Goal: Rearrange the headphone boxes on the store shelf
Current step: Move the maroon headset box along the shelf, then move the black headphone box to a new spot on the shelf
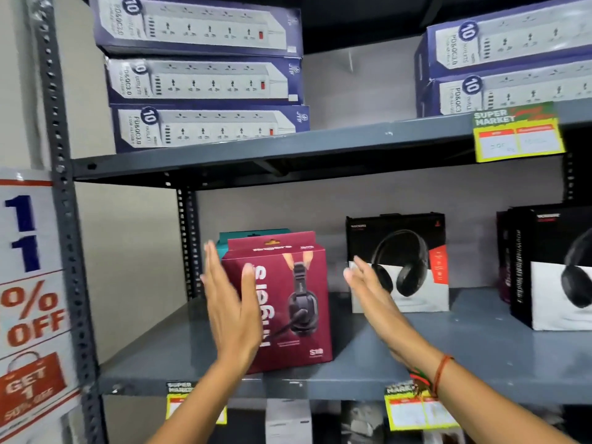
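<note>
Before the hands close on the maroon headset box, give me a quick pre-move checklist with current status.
1. Both hands open: ok. Left hand and right hand are flat, fingers spread.
2. Hands flank the maroon box: ok, left at its left edge, right off its right side.
3. Contact with box: cannot tell; motion blur.
4. Box upright on the shelf: ok.
5. Teal box behind it free to stay put: cannot tell, mostly hidden.
6. Gap to the black headphone box: ok, bare shelf between them.
</note>
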The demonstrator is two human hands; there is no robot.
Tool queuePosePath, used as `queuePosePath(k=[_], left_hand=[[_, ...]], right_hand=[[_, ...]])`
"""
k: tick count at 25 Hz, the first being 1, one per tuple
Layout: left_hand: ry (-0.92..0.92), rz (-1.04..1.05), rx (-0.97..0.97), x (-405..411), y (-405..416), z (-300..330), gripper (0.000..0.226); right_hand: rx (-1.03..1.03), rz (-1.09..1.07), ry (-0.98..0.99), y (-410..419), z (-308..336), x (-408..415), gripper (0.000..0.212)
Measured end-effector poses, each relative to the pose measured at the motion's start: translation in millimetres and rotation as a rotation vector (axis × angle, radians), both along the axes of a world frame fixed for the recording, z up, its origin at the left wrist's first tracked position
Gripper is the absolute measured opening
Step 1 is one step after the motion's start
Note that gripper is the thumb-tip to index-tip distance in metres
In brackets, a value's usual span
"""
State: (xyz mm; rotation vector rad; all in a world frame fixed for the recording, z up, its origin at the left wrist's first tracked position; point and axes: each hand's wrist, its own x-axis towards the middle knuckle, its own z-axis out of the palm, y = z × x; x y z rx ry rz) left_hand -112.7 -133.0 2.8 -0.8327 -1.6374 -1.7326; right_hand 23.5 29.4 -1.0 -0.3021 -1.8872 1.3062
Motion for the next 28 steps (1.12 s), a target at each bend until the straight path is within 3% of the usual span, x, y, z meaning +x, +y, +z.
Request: queuePosePath(k=[2,5,8,13,21,25,28], left_hand=[[0.185,-0.079,0.049,31,29,21,0.073],[0.335,-0.359,0.149,92,94,41,0.064],[0.229,-0.592,0.149,152,149,48,0.061],[-0.075,-0.855,-0.006,229,238,37,0.054],[-0.421,-0.797,-0.303,266,365,6,0.062],[-0.44,-0.721,-0.296,278,398,-10,0.068],[-0.489,-0.666,-0.267,288,410,-21,0.064]], right_hand=[[0.041,-0.095,0.084,13,18,27,0.059],[0.076,-0.309,0.226,48,38,85,0.056],[0.125,-0.488,0.284,81,51,145,0.052],[0.095,-0.727,0.278,151,33,253,0.051],[-0.024,-0.742,0.12,306,-6,322,0.066],[-0.154,-0.651,0.081,368,-10,328,0.07],[-0.217,-0.506,0.104,394,-18,324,0.061]])
